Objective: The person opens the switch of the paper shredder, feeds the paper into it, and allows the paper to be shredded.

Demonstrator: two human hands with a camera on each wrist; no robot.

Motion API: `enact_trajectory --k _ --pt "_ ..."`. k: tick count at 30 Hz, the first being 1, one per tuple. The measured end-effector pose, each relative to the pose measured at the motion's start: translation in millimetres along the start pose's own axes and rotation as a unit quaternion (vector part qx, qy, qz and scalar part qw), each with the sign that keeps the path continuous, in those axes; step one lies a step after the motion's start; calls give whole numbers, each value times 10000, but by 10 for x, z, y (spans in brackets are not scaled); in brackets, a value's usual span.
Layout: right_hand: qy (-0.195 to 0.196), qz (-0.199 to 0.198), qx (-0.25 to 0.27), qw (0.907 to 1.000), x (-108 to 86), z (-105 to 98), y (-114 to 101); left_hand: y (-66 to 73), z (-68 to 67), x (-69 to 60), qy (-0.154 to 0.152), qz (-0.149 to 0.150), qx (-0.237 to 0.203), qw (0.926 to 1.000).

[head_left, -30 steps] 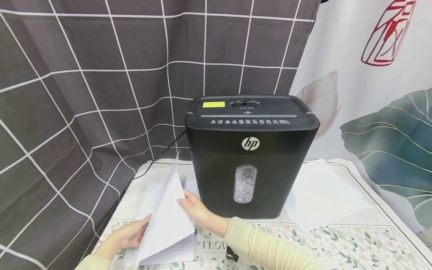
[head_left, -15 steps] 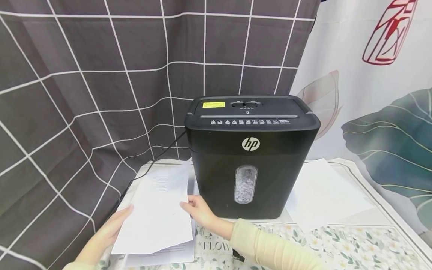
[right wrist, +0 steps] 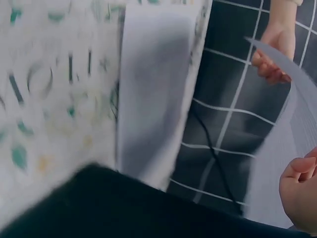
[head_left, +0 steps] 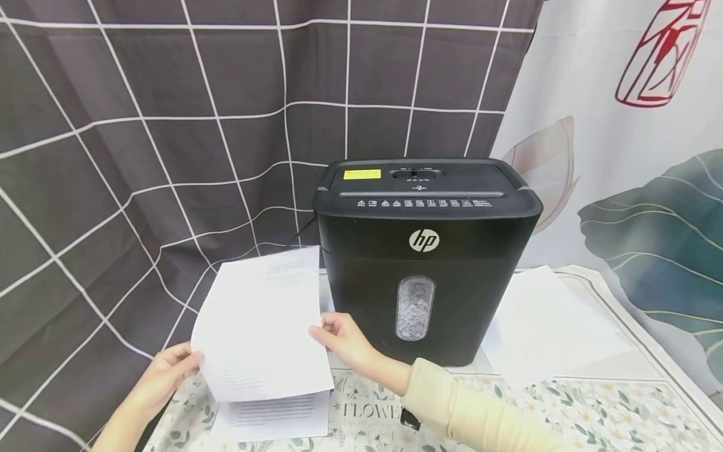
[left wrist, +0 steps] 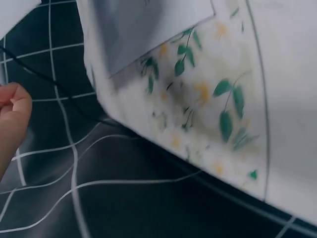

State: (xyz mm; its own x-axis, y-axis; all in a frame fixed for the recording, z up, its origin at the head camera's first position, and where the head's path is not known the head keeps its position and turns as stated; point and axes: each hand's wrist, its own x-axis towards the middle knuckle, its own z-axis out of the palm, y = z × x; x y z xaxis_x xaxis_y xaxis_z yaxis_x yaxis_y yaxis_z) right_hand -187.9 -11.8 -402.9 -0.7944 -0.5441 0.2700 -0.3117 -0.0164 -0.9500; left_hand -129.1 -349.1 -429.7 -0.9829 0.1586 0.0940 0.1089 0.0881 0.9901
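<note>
White printed paper spans the gap between your hands in the head view, left of the black shredder and over a lower page on the tabletop. Your left hand pinches its left edge; your right hand pinches the right edge between thumb and fingers. You seem to be at the step of lifting and straightening the paper. From this hold, your next move likely calls for matched tension at both edges, so that the paper neither folds nor catches the shredder's near side. Only this view gives you the shredder's top and the shreds behind its window, plus white sheets lying to its right.

Your left wrist view catches that hand at the frame's edge; its fingers are cut off, so you cannot tell the grip from here. It does show the cable against the dark gridded cloth.

Your right wrist view adds the paper's bowed profile, with both hands at it. Whether you hold one sheet or several, you cannot tell.
</note>
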Motion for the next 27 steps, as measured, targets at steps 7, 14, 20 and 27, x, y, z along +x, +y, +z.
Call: enact_trajectory --k 7,14,20,27 --pt "144 -932 -1221 9880 -9 -95 -256 319 82 -28 1148 652 555 9897" --pt "157 -1587 -1770 9712 -54 -237 -661 662 147 -14 1332 1580 49 9784" --pt "467 -1665 -1860 9672 -67 -366 -953 956 258 16 1360 2222 -187 9653" --pt "554 -1649 -1770 9687 -103 -533 -1256 1310 448 22 1710 2523 -257 9521"
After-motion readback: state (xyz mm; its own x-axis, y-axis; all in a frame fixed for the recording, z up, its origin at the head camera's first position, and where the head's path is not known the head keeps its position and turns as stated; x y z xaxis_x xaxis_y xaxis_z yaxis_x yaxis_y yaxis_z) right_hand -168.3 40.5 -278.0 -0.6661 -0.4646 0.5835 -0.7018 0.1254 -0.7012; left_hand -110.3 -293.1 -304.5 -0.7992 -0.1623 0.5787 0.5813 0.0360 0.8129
